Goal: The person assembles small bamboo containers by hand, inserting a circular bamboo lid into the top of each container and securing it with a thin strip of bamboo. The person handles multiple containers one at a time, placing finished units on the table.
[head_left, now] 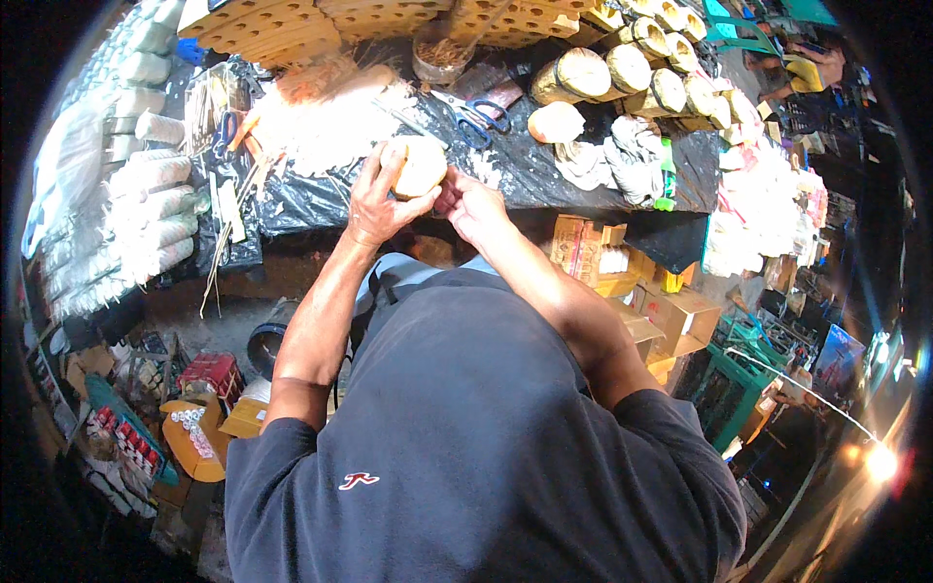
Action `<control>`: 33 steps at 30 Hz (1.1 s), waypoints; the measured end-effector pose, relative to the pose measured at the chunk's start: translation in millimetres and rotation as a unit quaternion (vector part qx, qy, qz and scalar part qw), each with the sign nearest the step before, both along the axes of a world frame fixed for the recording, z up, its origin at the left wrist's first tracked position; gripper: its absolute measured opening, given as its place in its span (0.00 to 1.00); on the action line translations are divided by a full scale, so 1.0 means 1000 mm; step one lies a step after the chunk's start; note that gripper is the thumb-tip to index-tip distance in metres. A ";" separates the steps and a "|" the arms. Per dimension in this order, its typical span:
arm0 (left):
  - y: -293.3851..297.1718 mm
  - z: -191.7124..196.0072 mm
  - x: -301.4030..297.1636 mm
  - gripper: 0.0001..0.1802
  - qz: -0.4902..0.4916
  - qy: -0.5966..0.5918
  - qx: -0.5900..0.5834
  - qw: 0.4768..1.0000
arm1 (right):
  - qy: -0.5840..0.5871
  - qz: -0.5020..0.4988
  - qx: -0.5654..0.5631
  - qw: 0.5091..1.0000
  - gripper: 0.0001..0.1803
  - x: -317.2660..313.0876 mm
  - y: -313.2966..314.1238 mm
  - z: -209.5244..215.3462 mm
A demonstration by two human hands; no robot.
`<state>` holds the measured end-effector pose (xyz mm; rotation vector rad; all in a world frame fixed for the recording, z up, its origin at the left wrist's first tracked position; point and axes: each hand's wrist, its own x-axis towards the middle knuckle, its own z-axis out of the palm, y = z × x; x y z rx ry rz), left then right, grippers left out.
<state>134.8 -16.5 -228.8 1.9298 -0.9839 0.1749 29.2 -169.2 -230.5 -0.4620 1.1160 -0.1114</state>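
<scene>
A pale cream, rounded piece (422, 167), much like the end of a wrapped cylinder, is held up over the near edge of the bench. My left hand (381, 200) wraps its left side, with fingers over the top and thumb along the bottom. My right hand (472, 206) has its fingers closed at the piece's lower right edge; whether they pinch something small there I cannot make out. Just beyond, scissors with blue handles (476, 124) lie on the black plastic cover (321, 199). A similar pale round piece (556, 123) rests to the right.
Brown-wrapped cylinders (573, 76) are stacked at the back right, near crumpled white cloth (637, 155). Yellowish blocks with holes (389, 21) line the back, beside a cup of thin sticks (442, 58). White bundles (160, 204) pile up left. Cardboard boxes (680, 319) stand below the bench.
</scene>
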 end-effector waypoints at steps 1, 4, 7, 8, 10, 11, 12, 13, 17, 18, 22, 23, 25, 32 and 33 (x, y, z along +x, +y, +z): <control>0.002 -0.003 -0.004 0.48 -0.012 0.016 -0.013 1.000 | 0.009 -0.010 0.024 1.000 0.12 -0.001 0.000 -0.002; 0.007 -0.010 -0.011 0.49 -0.035 0.051 -0.036 0.997 | -0.018 0.013 0.043 0.999 0.11 -0.007 -0.006 -0.024; 0.013 -0.017 -0.015 0.50 -0.023 0.026 -0.035 0.999 | 0.021 0.059 0.039 0.997 0.10 0.003 -0.012 -0.013; 0.012 -0.017 -0.016 0.50 -0.021 0.028 -0.033 0.999 | 0.033 0.092 0.028 0.995 0.10 0.005 -0.015 -0.015; 0.010 -0.015 -0.017 0.51 -0.015 0.031 -0.029 0.999 | 0.058 0.158 0.005 0.986 0.10 0.009 -0.020 -0.019; 0.011 -0.015 -0.017 0.51 -0.018 0.037 -0.030 0.999 | 0.054 0.187 -0.047 0.980 0.09 0.010 -0.020 -0.021; 0.011 -0.014 -0.017 0.51 -0.020 0.042 -0.030 0.998 | 0.051 0.216 -0.099 0.970 0.09 0.011 -0.020 -0.023; 0.011 -0.014 -0.017 0.51 -0.023 0.048 -0.031 0.998 | 0.047 0.243 -0.151 0.957 0.09 0.012 -0.019 -0.026; 0.010 -0.009 -0.017 0.51 -0.027 0.054 -0.027 0.998 | 0.046 0.197 -0.209 0.957 0.10 0.004 -0.011 -0.047; 0.011 -0.009 -0.017 0.51 -0.028 0.053 -0.028 0.998 | 0.042 0.210 -0.187 0.959 0.10 0.004 -0.014 -0.043; 0.011 -0.004 -0.017 0.50 -0.026 0.041 -0.015 0.999 | 0.028 0.273 -0.114 0.955 0.13 0.012 -0.031 -0.005; 0.012 -0.004 -0.017 0.50 -0.027 0.047 -0.011 0.998 | 0.004 0.270 -0.112 0.956 0.11 0.012 -0.035 0.001; 0.013 -0.008 -0.016 0.51 -0.030 0.058 -0.002 0.998 | -0.044 0.264 -0.109 0.957 0.08 0.012 -0.043 0.014; 0.003 -0.015 -0.019 0.50 -0.043 0.022 0.020 0.999 | -0.110 0.224 -0.178 0.952 0.05 -0.010 -0.039 0.029; 0.003 -0.013 -0.020 0.50 -0.043 0.025 0.018 0.999 | -0.130 0.245 -0.205 0.939 0.06 -0.015 -0.042 0.018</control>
